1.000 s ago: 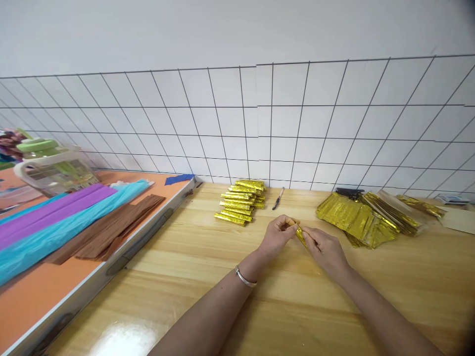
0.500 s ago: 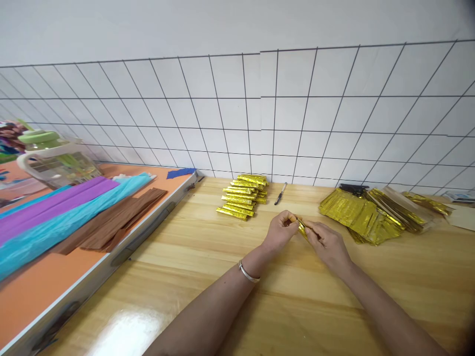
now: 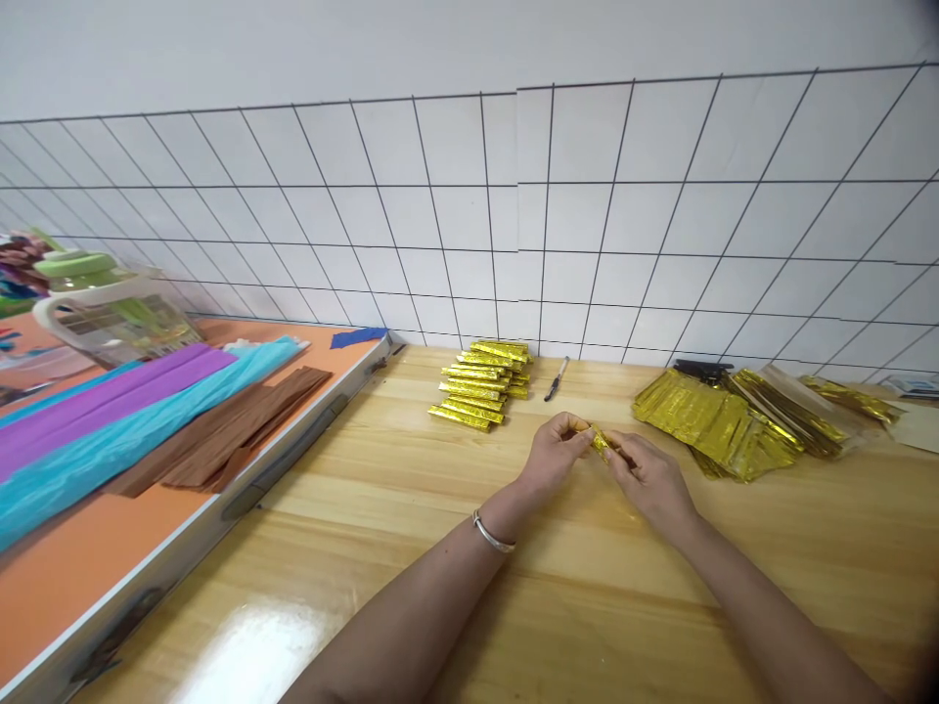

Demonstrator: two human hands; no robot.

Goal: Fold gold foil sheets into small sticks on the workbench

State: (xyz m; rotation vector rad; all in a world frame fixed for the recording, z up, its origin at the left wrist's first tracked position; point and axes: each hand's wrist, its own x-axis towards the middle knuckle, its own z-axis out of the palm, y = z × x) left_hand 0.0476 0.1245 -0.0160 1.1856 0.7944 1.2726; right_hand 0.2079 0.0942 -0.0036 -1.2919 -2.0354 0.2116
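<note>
Between my two hands is a small strip of gold foil (image 3: 601, 442), held above the wooden table (image 3: 411, 548). My left hand (image 3: 556, 452) pinches its left end between thumb and fingers; a silver bangle circles that wrist. My right hand (image 3: 649, 479) is closed on the other end, hiding part of it. Behind and left of my hands lies a stack of narrow folded gold foil strips (image 3: 480, 383). Over to the right sits a spread pile of flat gold foil pieces (image 3: 715, 425).
A pen (image 3: 556, 379) lies near the wall, behind my hands. On the left, a raised orange board (image 3: 176, 543) carries purple crepe paper (image 3: 117, 401), turquoise crepe paper (image 3: 154, 440), brown crepe paper (image 3: 235, 435) and a green-lidded jug (image 3: 110, 313). Clear plastic bags lie at the far right.
The gold foil strip has turned slightly and shows more of its face between my fingers. My hands stay in nearly the same place. The view has shifted a little.
</note>
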